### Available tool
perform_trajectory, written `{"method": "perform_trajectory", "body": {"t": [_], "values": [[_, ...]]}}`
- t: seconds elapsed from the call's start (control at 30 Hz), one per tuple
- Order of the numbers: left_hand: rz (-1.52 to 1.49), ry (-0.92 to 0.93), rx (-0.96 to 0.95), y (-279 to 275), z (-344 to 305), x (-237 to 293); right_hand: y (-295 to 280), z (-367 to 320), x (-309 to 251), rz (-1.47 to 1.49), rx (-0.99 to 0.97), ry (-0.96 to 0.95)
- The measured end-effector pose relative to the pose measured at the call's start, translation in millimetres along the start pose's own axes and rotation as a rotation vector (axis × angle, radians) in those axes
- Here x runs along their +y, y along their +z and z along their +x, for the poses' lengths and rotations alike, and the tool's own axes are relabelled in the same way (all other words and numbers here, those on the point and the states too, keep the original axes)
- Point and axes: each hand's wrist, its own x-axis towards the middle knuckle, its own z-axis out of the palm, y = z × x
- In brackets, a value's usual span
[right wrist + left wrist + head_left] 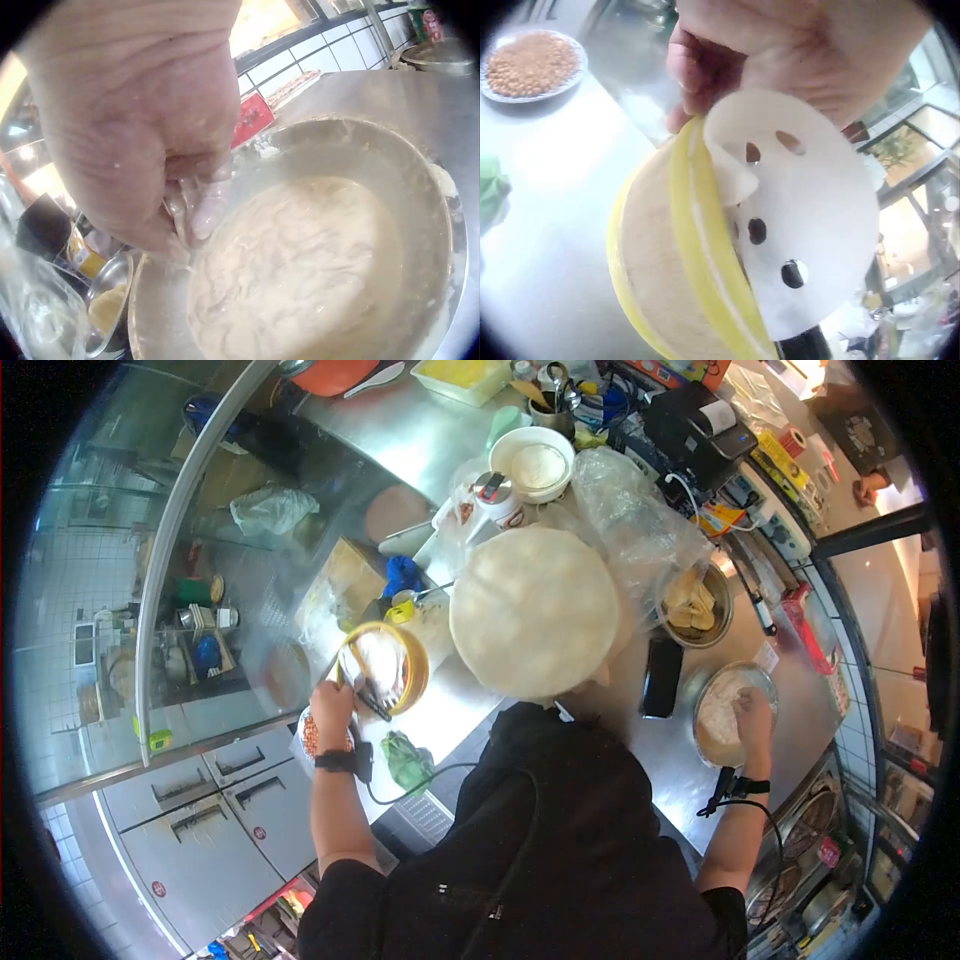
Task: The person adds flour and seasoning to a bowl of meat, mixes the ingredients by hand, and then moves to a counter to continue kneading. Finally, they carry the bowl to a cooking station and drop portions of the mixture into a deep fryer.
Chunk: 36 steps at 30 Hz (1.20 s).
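Observation:
My left hand (333, 710) grips the rim of a round wooden steamer (656, 247) with yellow bands, which is tilted on its side in the left wrist view. A white steamer liner (825, 202) with several holes curls at its edge and lies across the steamer's opening. Over on the right, my right hand (755, 718) is at the near wall of a metal bowl (330, 131). Its wet fingers (210, 202) are curled together around some of the pale wet mixture (300, 262) that fills the bowl's bottom.
A plate of reddish nuts or beans (536, 66) and a green bag (405, 760) lie near the left hand. A black phone (661, 678) and a bowl of pale slices (692, 605) stand beside the mixing bowl. A large pale disc (535, 612) covers the middle of the head view.

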Motion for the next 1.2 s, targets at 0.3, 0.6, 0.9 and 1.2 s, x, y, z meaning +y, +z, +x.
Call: {"method": "perform_trajectory", "body": {"t": [0.3, 0.6, 0.9, 1.2], "values": [[-0.073, -0.104, -0.143, 107, -20, -22, -4, -1, -18, 0.040, -0.049, 0.071], [0.022, 0.364, -0.166, -22, 93, 105, -4, -10, -24, -0.054, -0.034, 0.172], [-0.500, 0.890, -0.527, -58, 239, 403, -1, -6, -38, -0.002, 0.009, 0.203], [0.501, 1.539, -0.481, 49, 327, 513, -8, -10, -60, -0.015, 0.030, 0.203]]}}
